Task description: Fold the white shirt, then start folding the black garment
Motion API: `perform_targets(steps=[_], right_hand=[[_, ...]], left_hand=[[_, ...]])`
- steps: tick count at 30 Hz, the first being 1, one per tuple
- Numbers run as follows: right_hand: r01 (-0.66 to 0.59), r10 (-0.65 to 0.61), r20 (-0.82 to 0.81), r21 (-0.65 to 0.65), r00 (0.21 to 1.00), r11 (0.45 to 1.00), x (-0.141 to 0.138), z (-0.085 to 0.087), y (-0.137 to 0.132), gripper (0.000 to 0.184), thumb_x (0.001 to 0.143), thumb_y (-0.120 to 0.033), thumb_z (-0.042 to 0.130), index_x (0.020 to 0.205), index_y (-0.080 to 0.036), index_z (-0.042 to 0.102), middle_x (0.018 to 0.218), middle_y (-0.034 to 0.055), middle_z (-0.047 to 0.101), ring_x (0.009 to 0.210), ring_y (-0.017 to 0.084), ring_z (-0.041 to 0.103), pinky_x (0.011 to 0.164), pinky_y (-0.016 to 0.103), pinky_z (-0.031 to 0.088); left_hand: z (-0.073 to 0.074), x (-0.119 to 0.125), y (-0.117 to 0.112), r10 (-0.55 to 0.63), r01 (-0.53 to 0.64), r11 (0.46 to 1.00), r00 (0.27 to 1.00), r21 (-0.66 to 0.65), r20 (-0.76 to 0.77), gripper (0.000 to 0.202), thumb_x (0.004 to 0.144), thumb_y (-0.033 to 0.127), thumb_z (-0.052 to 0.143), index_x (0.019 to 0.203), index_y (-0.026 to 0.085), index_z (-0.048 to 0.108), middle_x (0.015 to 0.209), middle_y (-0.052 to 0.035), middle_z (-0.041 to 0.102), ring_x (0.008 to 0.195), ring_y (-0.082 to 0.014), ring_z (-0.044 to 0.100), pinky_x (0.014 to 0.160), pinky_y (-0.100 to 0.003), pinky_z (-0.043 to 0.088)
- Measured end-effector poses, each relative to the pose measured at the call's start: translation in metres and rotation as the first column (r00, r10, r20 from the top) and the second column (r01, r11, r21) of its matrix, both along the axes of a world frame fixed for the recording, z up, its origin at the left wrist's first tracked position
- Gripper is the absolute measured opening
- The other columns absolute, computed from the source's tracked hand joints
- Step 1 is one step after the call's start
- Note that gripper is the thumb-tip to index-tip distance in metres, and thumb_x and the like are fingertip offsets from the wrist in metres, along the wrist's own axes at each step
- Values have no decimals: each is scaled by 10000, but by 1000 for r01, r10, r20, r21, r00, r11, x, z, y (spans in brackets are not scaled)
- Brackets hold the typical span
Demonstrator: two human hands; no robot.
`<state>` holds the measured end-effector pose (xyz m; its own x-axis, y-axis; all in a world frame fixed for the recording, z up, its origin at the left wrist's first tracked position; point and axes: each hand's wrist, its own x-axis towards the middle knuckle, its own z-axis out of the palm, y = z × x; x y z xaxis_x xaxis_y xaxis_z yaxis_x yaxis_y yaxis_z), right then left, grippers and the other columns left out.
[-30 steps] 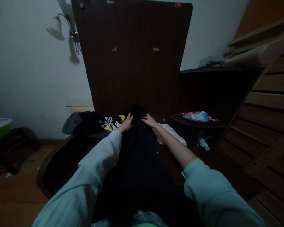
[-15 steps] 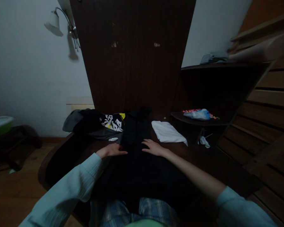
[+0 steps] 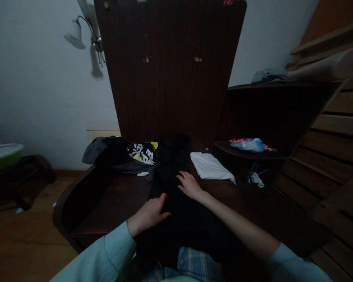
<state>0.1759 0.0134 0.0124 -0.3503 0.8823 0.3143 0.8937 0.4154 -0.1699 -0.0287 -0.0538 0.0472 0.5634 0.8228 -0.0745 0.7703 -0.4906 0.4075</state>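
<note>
A black garment (image 3: 181,223), too dark for its exact kind to show, lies lengthwise on the dark wooden bench (image 3: 111,203) in front of me. My right hand (image 3: 190,185) rests on its upper middle, fingers spread and palm down. Along the garment's left edge is my left hand (image 3: 149,214), lower than the right one. Its thumb and forefinger stand apart over the dark cloth; the other fingers are partly hidden. To the right of the garment lies a folded white cloth (image 3: 210,166). A black shirt with white and yellow print (image 3: 142,153) touches its upper left side.
Dark and grey clothes (image 3: 102,150) are heaped at the bench's left end. On the right, a corner shelf (image 3: 253,156) holds a blue-and-white plastic packet (image 3: 250,145). A tall dark panel (image 3: 170,86) rises behind, and a green tub (image 3: 4,156) sits on a stool at left.
My left hand has moved down and to the right, and the garment's lower left side now lies further in, baring more bench. My right hand stays nearly in place. The view has shifted slightly.
</note>
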Motion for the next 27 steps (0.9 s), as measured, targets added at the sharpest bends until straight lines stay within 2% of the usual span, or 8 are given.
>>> perform_targets(steps=[5, 9, 12, 14, 17, 20, 23, 27], right_hand=[[-307, 294, -153, -64, 943, 950, -20, -2, -21, 365, 780, -133, 488, 1138, -198, 513, 849, 36, 585, 782, 147, 561, 722, 256, 453], [-318, 306, -185, -42, 934, 947, -24, -12, -26, 362, 796, -118, 462, 1144, -200, 518, 899, 46, 571, 826, 142, 554, 754, 249, 438], [-345, 328, -202, -52, 923, 937, -23, -14, -23, 345, 806, -126, 454, 1130, -212, 539, 907, 50, 574, 835, 149, 557, 757, 264, 437], [-365, 339, -277, -49, 899, 930, -22, -13, -20, 307, 802, -105, 441, 1052, -207, 587, 901, 47, 591, 852, 147, 561, 767, 263, 433], [-345, 274, -434, -91, 858, 934, -20, -13, -15, 288, 759, -53, 438, 909, -190, 642, 865, 28, 627, 811, 135, 578, 736, 247, 437], [-316, 143, -558, -227, 817, 921, -18, -13, -11, 270, 752, -85, 444, 884, -180, 659, 718, 0, 637, 642, 118, 582, 627, 230, 440], [-352, 88, -658, -280, 748, 893, -15, -14, -9, 251, 765, -170, 472, 928, -176, 663, 640, -8, 629, 614, 121, 580, 628, 236, 436], [-394, 70, -743, -270, 666, 879, -12, -15, -7, 268, 762, -247, 497, 954, -167, 665, 658, 9, 643, 651, 136, 586, 642, 250, 436]], left_hand=[[-7, -15, -22, 71, -67, 997, 983, 31, -168, 546, 711, 388, 558, 1184, 177, 386, 981, -134, 631, 929, -284, 587, 747, -314, 415], [-11, -32, -46, 138, -143, 990, 959, 0, -247, 508, 711, 275, 555, 1185, 196, 388, 972, -110, 642, 931, -257, 592, 749, -293, 418], [-3, -29, -66, 164, -164, 986, 966, 20, -201, 387, 754, 181, 483, 1135, 211, 429, 988, -70, 637, 906, -213, 602, 722, -262, 423], [7, -22, -76, 67, -67, 998, 991, 2, -119, 363, 786, 240, 487, 1146, 220, 436, 997, -56, 632, 899, -200, 600, 722, -251, 423], [22, -14, -80, -159, 157, 986, 986, -62, -44, 443, 760, 468, 536, 1146, 260, 467, 907, -29, 643, 835, -201, 604, 680, -240, 420], [25, -20, -73, -170, 169, 985, 985, -39, -29, 426, 753, 556, 499, 1052, 254, 527, 810, -12, 631, 741, -188, 597, 627, -237, 405], [13, -38, -70, -162, 162, 986, 987, -25, 23, 466, 675, 583, 574, 986, 237, 542, 862, -9, 618, 778, -182, 580, 686, -244, 411], [-26, -68, -75, -182, 178, 983, 980, 45, 86, 574, 551, 525, 705, 1024, 246, 537, 1032, -37, 567, 963, -221, 516, 862, -310, 380]])
